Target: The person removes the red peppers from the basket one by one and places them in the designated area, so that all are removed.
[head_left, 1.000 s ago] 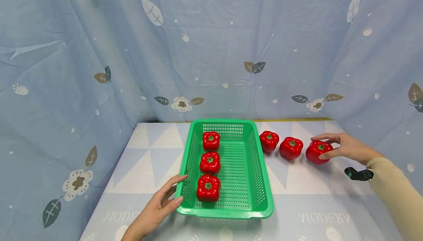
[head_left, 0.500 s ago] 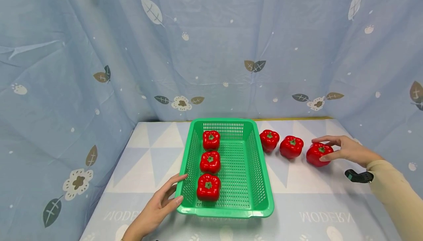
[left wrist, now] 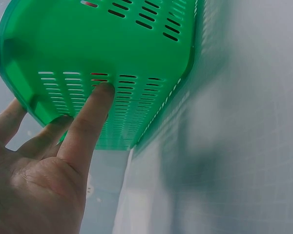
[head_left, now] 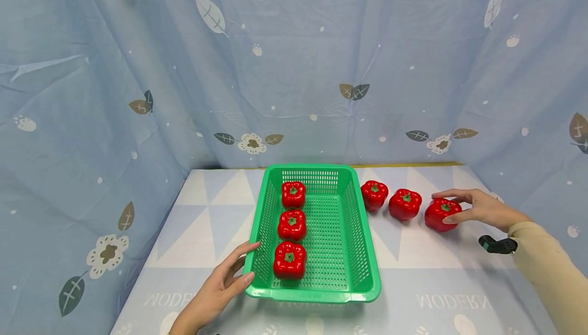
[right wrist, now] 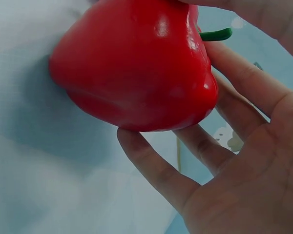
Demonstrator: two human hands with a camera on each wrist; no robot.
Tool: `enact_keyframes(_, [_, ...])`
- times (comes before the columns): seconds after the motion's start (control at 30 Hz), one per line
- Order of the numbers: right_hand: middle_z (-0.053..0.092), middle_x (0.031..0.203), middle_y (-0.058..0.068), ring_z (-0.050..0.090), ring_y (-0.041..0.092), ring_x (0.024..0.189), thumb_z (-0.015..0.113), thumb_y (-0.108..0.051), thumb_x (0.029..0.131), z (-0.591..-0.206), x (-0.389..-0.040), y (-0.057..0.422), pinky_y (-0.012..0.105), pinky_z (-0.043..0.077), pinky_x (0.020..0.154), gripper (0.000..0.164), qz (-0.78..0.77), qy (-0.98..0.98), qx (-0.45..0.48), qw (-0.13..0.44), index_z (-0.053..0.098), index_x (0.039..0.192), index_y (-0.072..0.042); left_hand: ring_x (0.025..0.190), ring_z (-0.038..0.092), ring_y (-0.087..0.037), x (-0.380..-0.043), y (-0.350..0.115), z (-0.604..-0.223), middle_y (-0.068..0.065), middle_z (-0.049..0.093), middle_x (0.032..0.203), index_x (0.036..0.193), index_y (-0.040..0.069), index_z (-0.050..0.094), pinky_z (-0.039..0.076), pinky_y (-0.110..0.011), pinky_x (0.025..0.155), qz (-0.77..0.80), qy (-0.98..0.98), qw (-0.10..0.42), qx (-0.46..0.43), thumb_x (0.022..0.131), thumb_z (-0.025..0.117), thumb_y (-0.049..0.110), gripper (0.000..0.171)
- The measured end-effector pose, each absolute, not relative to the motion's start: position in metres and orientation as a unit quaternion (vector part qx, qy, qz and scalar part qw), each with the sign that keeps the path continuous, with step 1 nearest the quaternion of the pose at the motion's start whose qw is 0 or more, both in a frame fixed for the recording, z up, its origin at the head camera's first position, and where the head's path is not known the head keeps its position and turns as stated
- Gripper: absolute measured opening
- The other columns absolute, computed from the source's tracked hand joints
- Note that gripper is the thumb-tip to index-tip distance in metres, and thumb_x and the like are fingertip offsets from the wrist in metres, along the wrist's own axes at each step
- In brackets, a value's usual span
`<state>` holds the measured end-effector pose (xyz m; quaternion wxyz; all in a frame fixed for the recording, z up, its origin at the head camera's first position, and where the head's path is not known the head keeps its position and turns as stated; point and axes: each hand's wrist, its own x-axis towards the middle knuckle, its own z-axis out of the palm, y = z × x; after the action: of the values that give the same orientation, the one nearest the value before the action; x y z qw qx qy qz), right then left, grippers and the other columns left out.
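A green plastic basket (head_left: 342, 296) stands on the table with three red bell peppers in a column along its left side: a back one (head_left: 293, 195), a middle one (head_left: 291, 225) and a front one (head_left: 289, 261). My left hand (head_left: 216, 286) holds the basket's left rim near the front corner; in the left wrist view, fingers (left wrist: 85, 129) touch the slotted outer wall. At the right, my right hand (head_left: 482, 211) grips another red bell pepper (head_left: 438, 217), thumb and fingers around its sides. That pepper's green stem (right wrist: 217, 34) shows in the right wrist view; its base appears to meet the table.
Two more red bell peppers, one beside the basket (head_left: 374, 195) and one farther right (head_left: 405, 205), line up with the gripped pepper. A blue patterned curtain (head_left: 294, 69) hangs behind and beside the table (head_left: 197, 243). A black device (head_left: 498, 244) is at the right wrist.
My right hand and the pepper in it have come down very slightly. The left hand and the basket hold their places.
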<state>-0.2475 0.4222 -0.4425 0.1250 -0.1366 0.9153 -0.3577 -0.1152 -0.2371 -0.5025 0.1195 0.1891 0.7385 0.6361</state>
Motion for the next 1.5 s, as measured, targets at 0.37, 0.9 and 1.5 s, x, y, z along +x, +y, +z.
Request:
enact_keyframes(0.37, [0.066, 0.146, 0.018, 0.052, 0.036, 0.132, 0.082, -0.023, 0.099, -0.442, -0.247, 0.423, 0.051, 0.053, 0.091, 0.064, -0.361, 0.912, -0.143, 0.133, 0.059, 0.155, -0.004, 0.158, 0.020, -0.058, -0.115, -0.237, -0.503, -0.014, 0.019, 0.179, 0.170, 0.018, 0.040, 0.042, -0.025, 0.113, 0.635, 0.739, 0.119, 0.191, 0.114, 0.060, 0.010, 0.060])
enact_keyframes(0.9, [0.061, 0.152, 0.020, 0.055, 0.023, 0.129, 0.084, -0.024, 0.097, -0.439, -0.247, 0.423, 0.050, 0.054, 0.091, 0.069, -0.365, 0.911, -0.148, 0.126, 0.057, 0.157, -0.005, 0.159, 0.019, -0.058, -0.116, -0.237, -0.505, -0.014, 0.018, 0.179, 0.170, 0.013, 0.038, 0.044, -0.027, 0.112, 0.644, 0.730, 0.123, 0.193, 0.114, 0.060, 0.008, 0.061])
enact_keyframes(1.5, [0.062, 0.150, 0.020, 0.063, 0.026, 0.126, 0.082, -0.027, 0.098, -0.433, -0.248, 0.426, 0.048, 0.058, 0.088, 0.068, -0.361, 0.915, -0.135, 0.119, 0.056, 0.157, -0.007, 0.159, 0.022, -0.056, -0.114, -0.236, -0.503, -0.016, 0.015, 0.180, 0.171, 0.012, 0.036, 0.048, -0.029, 0.110, 0.647, 0.728, 0.132, 0.186, 0.114, 0.060, 0.009, 0.061])
